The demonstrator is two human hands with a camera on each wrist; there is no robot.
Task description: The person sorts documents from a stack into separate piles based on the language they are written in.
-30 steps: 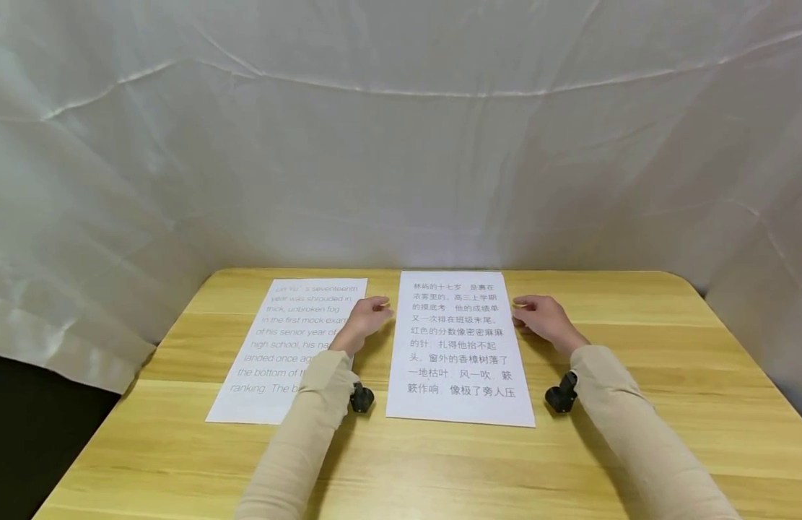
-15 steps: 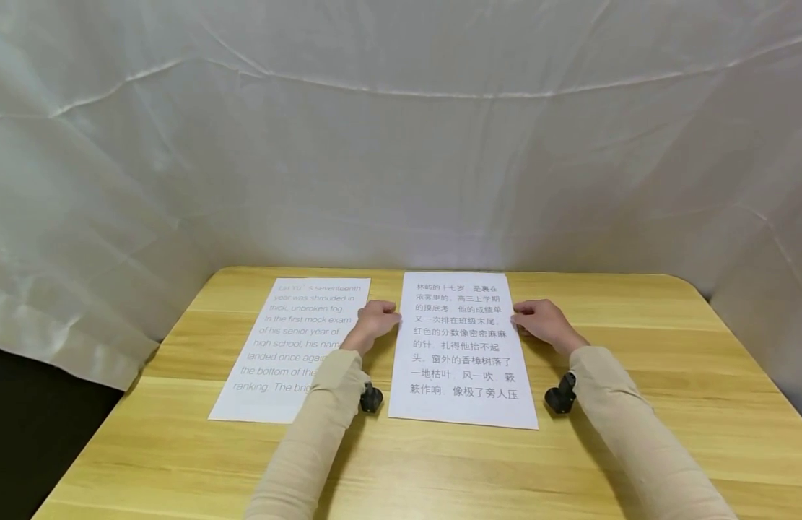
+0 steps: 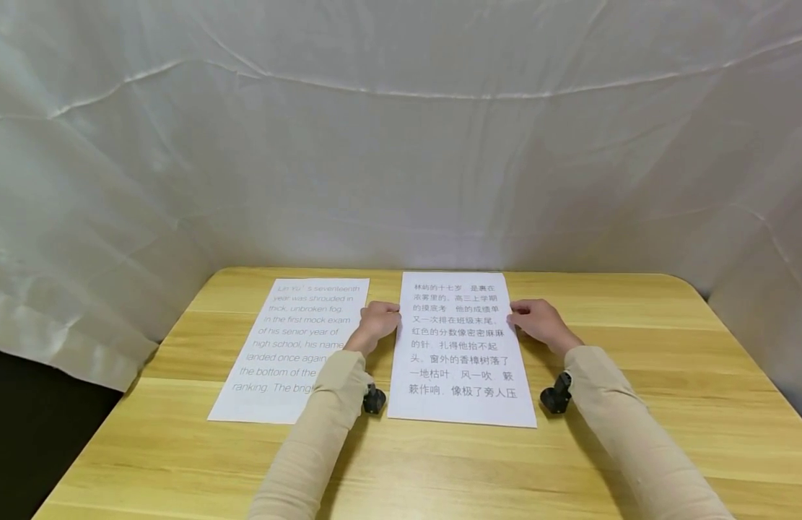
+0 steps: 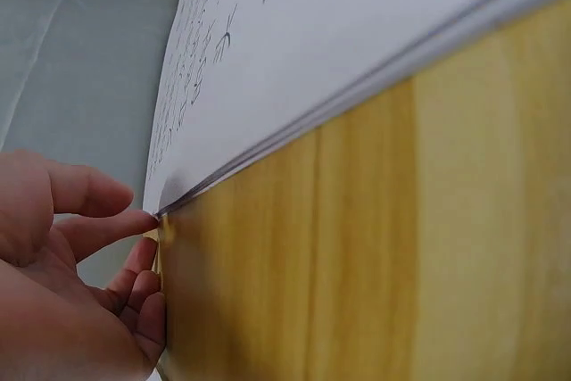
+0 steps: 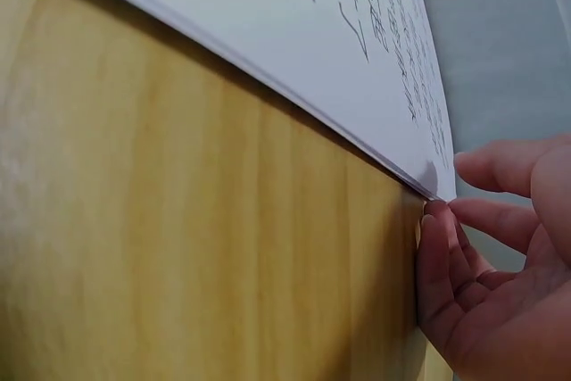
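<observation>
A stack of white paper printed with large Chinese text lies flat in the middle of the wooden table. At its left edge is my left hand, at its right edge my right hand, both near the upper half. In the left wrist view the index fingertip meets the layered paper edge, while the thumb stays apart above it. The right wrist view is alike: fingertips touch the paper's edge and the thumb is raised off it. The lower fingers of both hands are bent near the tabletop.
To the left lies white paper with English text, partly covered by my left forearm. The wooden table extends to both sides, and a pale cloth curtain hangs behind its far edge. Small black cameras sit at my wrists.
My left hand has moved right from the gap between the papers to the Chinese sheet's left edge. My right hand has come slightly inward to the right edge. The papers lie much as before.
</observation>
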